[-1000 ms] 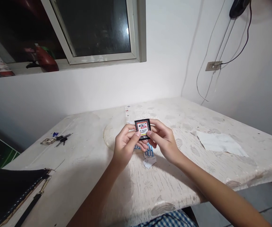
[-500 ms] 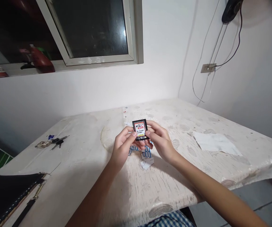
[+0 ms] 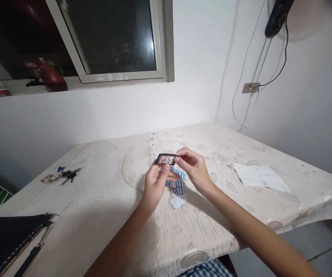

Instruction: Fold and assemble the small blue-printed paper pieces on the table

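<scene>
A small flat card (image 3: pixel 166 159) with a black border and a white, red and yellow printed label is held above the table, tilted and turned sideways. My left hand (image 3: pixel 156 181) grips it from below, with the thumb near its lower edge. The thumb and fingers of my right hand (image 3: pixel 193 167) pinch its right end. Under my hands lie several paper pieces (image 3: pixel 179 187) with blue outlined shapes, partly hidden by the fingers. A white paper scrap (image 3: pixel 178 201) lies just in front of them.
The table has a pale patterned cover (image 3: pixel 105 215). Keys (image 3: pixel 69 175) lie at the left, a black pouch (image 3: pixel 13 234) with a strap at the lower left, and a white sheet (image 3: pixel 261 177) at the right. A red bottle (image 3: pixel 52 77) stands on the windowsill.
The card was upright with its label facing me; now it is turned sideways and tipped flatter. My right hand has shifted to its right end, and more blue-outlined paper shows.
</scene>
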Available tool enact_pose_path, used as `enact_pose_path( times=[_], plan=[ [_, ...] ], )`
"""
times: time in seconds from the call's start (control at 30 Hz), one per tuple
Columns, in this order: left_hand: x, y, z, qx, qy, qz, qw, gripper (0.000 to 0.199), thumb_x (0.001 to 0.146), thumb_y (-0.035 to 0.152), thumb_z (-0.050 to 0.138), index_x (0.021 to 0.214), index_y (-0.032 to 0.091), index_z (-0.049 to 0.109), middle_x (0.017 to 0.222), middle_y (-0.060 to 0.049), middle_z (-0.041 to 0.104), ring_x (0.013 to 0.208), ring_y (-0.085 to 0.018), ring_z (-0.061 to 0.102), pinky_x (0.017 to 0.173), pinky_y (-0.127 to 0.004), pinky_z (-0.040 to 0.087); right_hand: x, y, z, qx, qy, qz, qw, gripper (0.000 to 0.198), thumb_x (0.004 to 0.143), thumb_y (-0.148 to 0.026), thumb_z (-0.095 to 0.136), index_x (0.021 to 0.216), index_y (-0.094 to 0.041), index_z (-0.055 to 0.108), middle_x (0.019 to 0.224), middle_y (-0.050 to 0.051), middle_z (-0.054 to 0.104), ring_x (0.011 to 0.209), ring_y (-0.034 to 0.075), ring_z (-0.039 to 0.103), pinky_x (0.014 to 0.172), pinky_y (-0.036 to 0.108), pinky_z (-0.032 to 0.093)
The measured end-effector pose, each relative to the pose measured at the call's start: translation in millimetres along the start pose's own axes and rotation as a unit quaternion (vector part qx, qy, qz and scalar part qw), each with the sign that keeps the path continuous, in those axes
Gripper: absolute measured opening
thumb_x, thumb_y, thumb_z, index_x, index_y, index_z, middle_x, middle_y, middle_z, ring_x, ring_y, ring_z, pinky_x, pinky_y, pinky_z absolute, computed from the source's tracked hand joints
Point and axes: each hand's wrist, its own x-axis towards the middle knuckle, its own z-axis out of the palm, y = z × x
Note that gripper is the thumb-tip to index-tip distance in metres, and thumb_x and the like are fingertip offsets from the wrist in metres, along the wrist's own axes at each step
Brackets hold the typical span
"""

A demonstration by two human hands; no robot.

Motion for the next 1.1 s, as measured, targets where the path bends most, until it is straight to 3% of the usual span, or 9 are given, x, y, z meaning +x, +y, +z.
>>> enact_pose_path(
  times=[0.17, 0.27, 0.33, 0.5, 0.73, 0.87, 0.97, 1.1],
  plan=[
    [0.1, -2.9, -3.8, 0.05, -0.042, -0.037, 0.997, 0.034, 0.07, 0.036, 0.068, 0.093, 0.02, 0.049, 0.078, 0.001, 0.061, 0.069, -0.013, 0.059, 0.059, -0.022, 0.047, -0.6, -1.6, -5.1, -0.07, -0.046, 0.0, 0.997, 0.01, 0.086, -0.026, 0.047, 0.083, -0.018, 0.052, 0.073, 0.0, 0.052, 0.065, 0.012, 0.049, 0.061, 0.026, 0.041],
    [-0.1, 1.2, -5.5, 0.085, -0.025, -0.031, 0.996, 0.024, 0.077, 0.039, 0.06, 0.085, 0.02, 0.048, 0.072, 0.002, 0.058, 0.066, -0.011, 0.056, 0.062, -0.022, 0.045, -1.1, -1.3, -7.0, -0.198, -0.052, -0.081, 0.976, 0.013, 0.088, -0.023, 0.044, 0.086, -0.019, 0.055, 0.078, 0.002, 0.055, 0.069, 0.013, 0.05, 0.063, 0.027, 0.04],
    [-1.1, 4.1, -5.8, 0.104, -0.034, -0.002, 0.994, 0.022, 0.081, 0.039, 0.054, 0.077, 0.018, 0.049, 0.069, 0.002, 0.053, 0.066, -0.01, 0.053, 0.063, -0.022, 0.043, -1.5, -2.0, -7.5, -0.23, -0.063, -0.117, 0.964, 0.015, 0.088, -0.021, 0.044, 0.091, -0.019, 0.059, 0.083, 0.003, 0.057, 0.073, 0.013, 0.051, 0.065, 0.027, 0.04],
    [-8.5, 11.7, -6.6, 0.099, -0.11, 0.014, 0.989, 0.024, 0.083, 0.037, 0.052, 0.071, 0.017, 0.049, 0.062, 0.003, 0.047, 0.057, -0.009, 0.047, 0.055, -0.021, 0.039, -6.2, -8.7, -6.8, -0.103, -0.066, -0.055, 0.991, 0.024, 0.088, -0.027, 0.049, 0.111, -0.024, 0.052, 0.08, 0.0, 0.053, 0.06, 0.01, 0.05, 0.051, 0.023, 0.04],
    [-15.4, 21.2, -7.5, 0.083, -0.142, 0.013, 0.986, 0.022, 0.08, 0.036, 0.055, 0.071, 0.017, 0.055, 0.059, 0.001, 0.055, 0.054, -0.011, 0.052, 0.053, -0.024, 0.04, -15.1, -21.6, -5.1, -0.03, -0.057, -0.07, 0.995, 0.025, 0.086, -0.031, 0.054, 0.11, -0.026, 0.051, 0.074, -0.001, 0.052, 0.063, 0.011, 0.051, 0.054, 0.024, 0.044],
    [-16.4, 24.0, -6.2, 0.083, -0.144, 0.007, 0.986, 0.021, 0.079, 0.036, 0.057, 0.068, 0.018, 0.056, 0.056, 0.001, 0.055, 0.053, -0.012, 0.052, 0.053, -0.025, 0.041, -15.9, -23.0, -4.1, -0.025, -0.058, -0.048, 0.997, 0.013, 0.082, -0.035, 0.059, 0.088, -0.024, 0.059, 0.074, 0.001, 0.054, 0.064, 0.012, 0.052, 0.052, 0.026, 0.044],
    [-17.6, 25.1, -5.6, 0.099, -0.133, 0.016, 0.986, 0.023, 0.077, 0.036, 0.059, 0.065, 0.018, 0.056, 0.054, 0.001, 0.053, 0.051, -0.012, 0.05, 0.052, -0.025, 0.04, -14.5, -21.6, -3.9, -0.021, -0.06, -0.047, 0.997, 0.021, 0.081, -0.034, 0.06, 0.066, -0.02, 0.055, 0.068, 0.001, 0.053, 0.061, 0.012, 0.051, 0.052, 0.027, 0.044],
    [-18.2, 26.5, -5.1, 0.065, -0.112, 0.02, 0.991, 0.019, 0.078, 0.034, 0.059, 0.069, 0.018, 0.055, 0.054, 0.002, 0.053, 0.05, -0.011, 0.05, 0.05, -0.024, 0.04, -15.3, -23.0, -3.2, -0.007, -0.078, -0.051, 0.996, 0.02, 0.08, -0.029, 0.061, 0.064, -0.019, 0.055, 0.065, 0.0, 0.054, 0.059, 0.011, 0.051, 0.053, 0.026, 0.044]
  ],
)
